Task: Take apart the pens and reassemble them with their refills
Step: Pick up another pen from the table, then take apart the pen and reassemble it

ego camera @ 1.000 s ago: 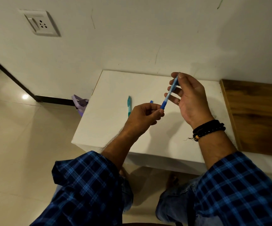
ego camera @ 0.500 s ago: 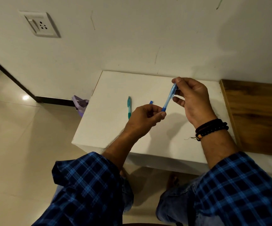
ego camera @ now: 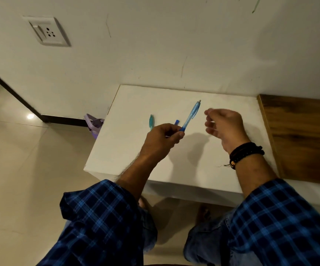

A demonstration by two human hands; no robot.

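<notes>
Left hand (ego camera: 163, 138) pinches the dark-blue end of the translucent blue plastic pen (ego camera: 191, 115) between thumb and fingertips, above the white table (ego camera: 128, 150). The pen slants up and right, with its far end toward the wall. Right hand (ego camera: 223, 127) hangs just beside it with fingers loosely curled, not touching the pen.

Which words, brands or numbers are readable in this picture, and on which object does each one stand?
None can be read.
The blue pen in the left hand shows no legible print.
The teal pen on the white table is too small to tell.
The wall socket shows only holes and a switch.
</notes>
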